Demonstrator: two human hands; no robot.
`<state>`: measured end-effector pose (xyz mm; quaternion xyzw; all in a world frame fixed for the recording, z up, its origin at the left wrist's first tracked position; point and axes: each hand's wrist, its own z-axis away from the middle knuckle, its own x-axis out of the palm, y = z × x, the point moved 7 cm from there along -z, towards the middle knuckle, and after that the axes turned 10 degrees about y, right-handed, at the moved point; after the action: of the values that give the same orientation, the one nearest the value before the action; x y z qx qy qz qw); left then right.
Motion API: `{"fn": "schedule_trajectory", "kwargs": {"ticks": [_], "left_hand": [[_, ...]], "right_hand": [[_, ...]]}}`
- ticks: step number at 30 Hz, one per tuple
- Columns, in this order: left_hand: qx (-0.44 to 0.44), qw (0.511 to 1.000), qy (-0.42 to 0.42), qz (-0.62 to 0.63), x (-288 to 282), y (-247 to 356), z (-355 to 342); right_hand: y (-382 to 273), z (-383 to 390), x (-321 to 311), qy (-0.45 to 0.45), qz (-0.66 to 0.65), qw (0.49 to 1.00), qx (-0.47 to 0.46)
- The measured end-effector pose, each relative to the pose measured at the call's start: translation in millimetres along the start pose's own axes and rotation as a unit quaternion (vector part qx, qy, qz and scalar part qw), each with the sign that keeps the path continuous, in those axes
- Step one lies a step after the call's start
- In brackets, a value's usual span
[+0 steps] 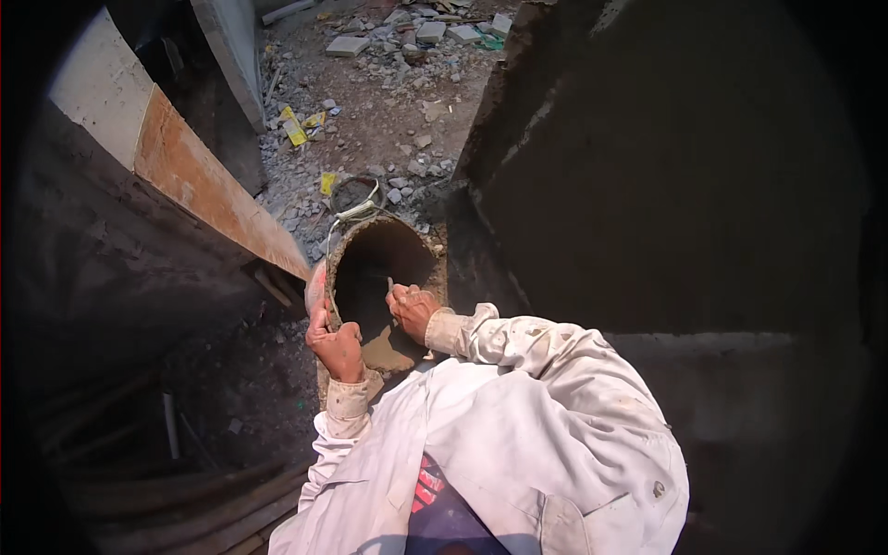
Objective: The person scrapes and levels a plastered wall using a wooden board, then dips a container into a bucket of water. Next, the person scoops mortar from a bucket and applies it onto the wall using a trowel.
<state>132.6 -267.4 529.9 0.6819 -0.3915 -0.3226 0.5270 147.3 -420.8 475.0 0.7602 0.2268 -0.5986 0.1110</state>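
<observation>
In front of my body stands a mortar-crusted drum (438, 268) with a dark, deep inside. A light tan patch, perhaps mortar (388, 351), shows low in its opening. My left hand (338, 351) is closed at the drum's left rim, beside a flat reddish-pink piece (316, 289) that seems to be in its fingers. Over the opening, my right hand (413, 310) is closed around a tool with a short, pale end (390, 283) poking out above the fist. The rest of that tool is hidden by the hand and shadow.
Pale cord (361, 211) lies at the drum's far rim. Rubble (407, 55) and yellow wrappers (294, 129) cover the ground beyond. A dark plastered wall (666, 185) rises on the right. An orange-brown board (199, 176) slants on the left, above long poles (213, 513).
</observation>
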Motion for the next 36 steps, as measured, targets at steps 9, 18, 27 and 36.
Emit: {"fn": "schedule_trajectory", "kwargs": {"ticks": [9, 18, 27, 36], "left_hand": [[0.042, 0.998, -0.015, -0.053, -3, 58, -7], [0.082, 0.996, -0.041, -0.002, -6, 55, -7], [-0.160, 0.961, 0.033, 0.224, 10, 15, -52], [-0.178, 0.967, 0.075, 0.167, 18, -9, -61]], "right_hand": [[25, -53, -30, -0.064, 0.114, 0.991, 0.028], [-28, -17, -48, -0.136, -0.275, 0.950, 0.066], [57, -41, -105, -0.187, -0.290, 0.937, 0.052], [140, -106, -239, -0.290, -0.351, 0.887, 0.072]]}}
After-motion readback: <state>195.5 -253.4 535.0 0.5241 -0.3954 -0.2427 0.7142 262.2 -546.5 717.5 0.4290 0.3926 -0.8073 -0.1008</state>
